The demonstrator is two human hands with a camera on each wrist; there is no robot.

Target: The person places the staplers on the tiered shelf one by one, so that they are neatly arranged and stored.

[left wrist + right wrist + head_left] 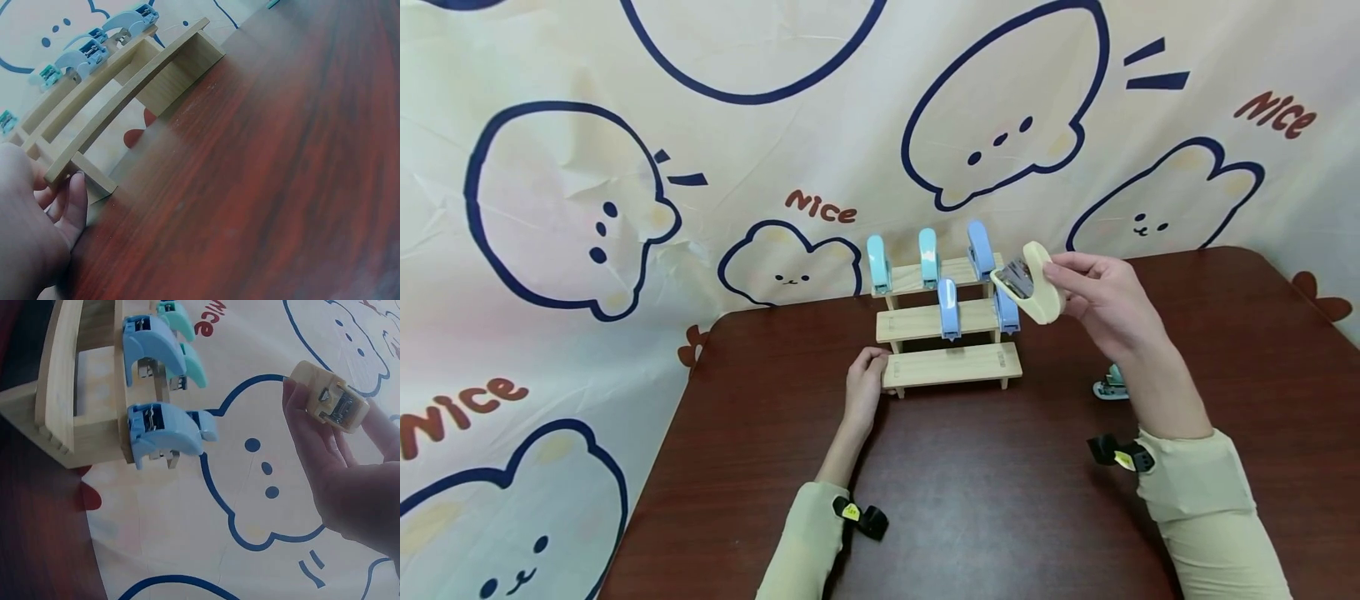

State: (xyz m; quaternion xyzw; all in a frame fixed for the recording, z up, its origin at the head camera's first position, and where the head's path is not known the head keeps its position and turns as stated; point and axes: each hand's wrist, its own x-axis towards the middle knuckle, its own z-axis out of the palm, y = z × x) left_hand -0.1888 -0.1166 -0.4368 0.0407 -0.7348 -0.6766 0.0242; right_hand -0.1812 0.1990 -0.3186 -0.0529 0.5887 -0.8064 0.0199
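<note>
My right hand (pixel 1105 296) pinches a cream stapler (pixel 1036 285) between thumb and fingers, held up beside the right end of a three-tier wooden display rack (pixel 951 367). Its metal parts face left in the head view; the right wrist view shows the same cream stapler (pixel 331 397) in the fingertips. At the rack's lower left corner, my left hand (pixel 865 383) grips the end of the lowest plank (pixel 94 134). Two blue staplers, one (pixel 949 308) near the centre and another (pixel 1006 310) at the right end, sit on the middle tier.
Two light-teal staplers (pixel 878 263) (pixel 928 257) and a blue stapler (pixel 980 248) stand along the top tier. A teal stapler (pixel 1111 385) lies on the dark wooden table (pixel 985 500), partly behind my right forearm. A patterned cloth (pixel 775 150) hangs behind the table.
</note>
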